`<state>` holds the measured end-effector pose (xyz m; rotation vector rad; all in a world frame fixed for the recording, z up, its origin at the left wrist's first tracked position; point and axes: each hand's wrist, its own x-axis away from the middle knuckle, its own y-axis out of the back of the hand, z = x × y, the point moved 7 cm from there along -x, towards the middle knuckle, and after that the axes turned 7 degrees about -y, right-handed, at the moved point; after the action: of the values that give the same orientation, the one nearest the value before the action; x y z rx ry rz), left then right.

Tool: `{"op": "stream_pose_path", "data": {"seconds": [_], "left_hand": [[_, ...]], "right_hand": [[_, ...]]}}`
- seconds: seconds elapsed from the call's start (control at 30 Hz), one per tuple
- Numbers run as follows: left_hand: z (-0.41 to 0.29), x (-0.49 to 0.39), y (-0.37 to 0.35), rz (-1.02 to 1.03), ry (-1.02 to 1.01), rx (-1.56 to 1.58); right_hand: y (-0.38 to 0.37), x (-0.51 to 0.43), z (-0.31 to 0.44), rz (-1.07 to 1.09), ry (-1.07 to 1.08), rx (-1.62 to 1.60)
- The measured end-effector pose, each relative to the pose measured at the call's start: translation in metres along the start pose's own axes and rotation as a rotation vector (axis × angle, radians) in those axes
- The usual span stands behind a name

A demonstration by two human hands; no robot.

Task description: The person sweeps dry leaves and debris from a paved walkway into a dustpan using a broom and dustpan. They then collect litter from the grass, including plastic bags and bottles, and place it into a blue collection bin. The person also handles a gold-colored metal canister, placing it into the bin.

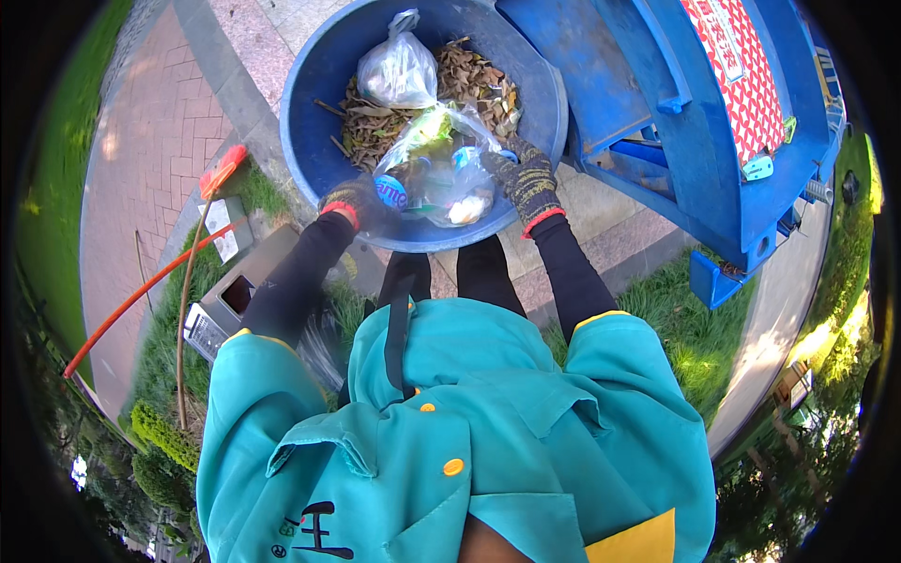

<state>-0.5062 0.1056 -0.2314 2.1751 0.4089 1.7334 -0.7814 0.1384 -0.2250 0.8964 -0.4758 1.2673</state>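
Note:
A round blue plastic bin (299,105) stands before me, holding dry leaves (482,77), a knotted white plastic bag (400,70) and a clear plastic bag of rubbish (436,190). My right hand (524,176), in a dark knitted glove with a red cuff, grips the clear bag's right side, close to a small light-blue item. At the bag's left side is my left hand (359,203), gloved alike and blurred. It is beside a bottle with a blue label (391,192); its fingertips are hard to make out. Some whitish waste (470,209) shows through the film.
To the right, a blue cart (711,141) with a red-and-white patterned panel (739,77) adjoins the bin. A red-headed broom (224,170) and a long red handle (151,285) are at left, by a grey box (238,292). Grass (676,324) borders the paving.

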Motion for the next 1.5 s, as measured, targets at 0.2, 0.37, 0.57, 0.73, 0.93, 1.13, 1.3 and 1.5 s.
{"op": "stream_pose_path", "data": {"seconds": [0.2,0.37,0.57,0.73,0.93,1.13,1.3,1.5], "left_hand": [[-0.019,0.001,0.011,0.125,-0.031,0.086],[-0.016,-0.005,0.009,0.020,-0.060,0.004],[-0.001,-0.014,0.000,0.017,-0.097,0.063],[0.011,-0.019,-0.018,0.158,-0.043,0.398],[-0.014,-0.002,-0.027,0.337,-0.386,0.770],[-0.011,0.014,-0.042,0.344,0.113,1.377],[-0.014,0.012,-0.043,0.279,0.058,1.338],[-0.025,0.026,-0.054,0.342,0.218,1.614]], "right_hand": [[-0.002,0.000,0.004,0.029,0.002,0.008],[-0.005,-0.006,-0.010,0.076,-0.079,-0.069],[-0.007,-0.010,-0.007,0.003,0.047,0.101],[0.003,0.005,0.000,-0.154,0.130,0.158],[-0.016,0.051,-0.031,-0.089,-0.022,-0.057],[-0.126,0.080,-0.079,0.567,-0.661,-0.725],[-0.162,0.063,-0.079,0.573,-0.665,-1.027],[-0.158,0.057,-0.058,0.667,-0.751,-1.303]]}}
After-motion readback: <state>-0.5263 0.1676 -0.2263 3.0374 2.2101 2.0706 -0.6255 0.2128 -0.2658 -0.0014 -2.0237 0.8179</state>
